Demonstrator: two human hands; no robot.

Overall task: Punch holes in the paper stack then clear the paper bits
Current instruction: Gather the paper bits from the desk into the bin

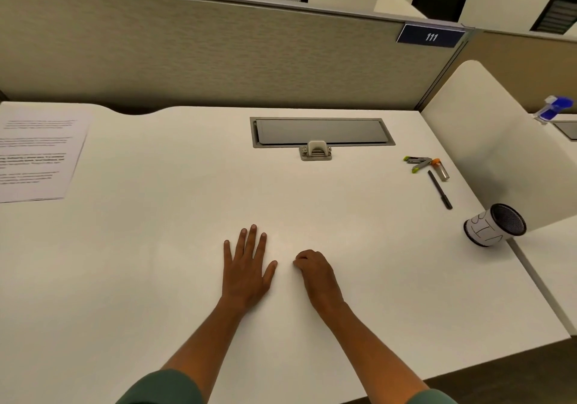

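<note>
A stack of printed paper lies flat at the far left of the white desk. A small beige hole punch stands at the desk's middle back, just in front of a grey cable hatch. My left hand rests palm down on the bare desk near its front, fingers spread, holding nothing. My right hand lies beside it with the fingers curled under into a loose fist; nothing shows in it. Both hands are far from the paper and the punch.
The grey cable hatch is set into the desk. At the right lie a stapler with green tips, a small vial with an orange cap and a black pen. A labelled black cup lies tipped by the white side divider.
</note>
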